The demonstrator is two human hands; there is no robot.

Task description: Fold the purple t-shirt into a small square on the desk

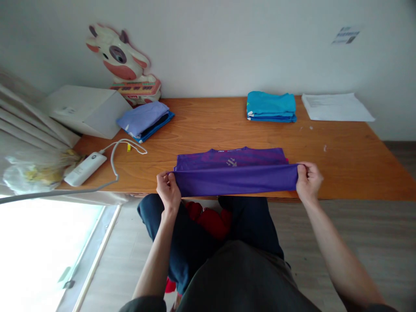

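Note:
A purple shirt [235, 181] lies across the front of the wooden table, its lower part folded up over its upper part. Its neckline and a small pale arrow print show along the far side. My left hand [169, 190] pinches the left end of the fold. At the right end, my right hand [308, 181] grips the other corner with curled fingers. The folded strip is stretched straight between both hands, and its near edge reaches the table's front edge.
On the wooden table [208, 125] are a blue folded clothes stack [271, 105], a lilac folded garment [144, 119], white papers [336, 107], a white box [87, 108], a cow-shaped toy keyboard [136, 89], a white power strip [86, 168] with a cable, and a plastic bag [35, 173].

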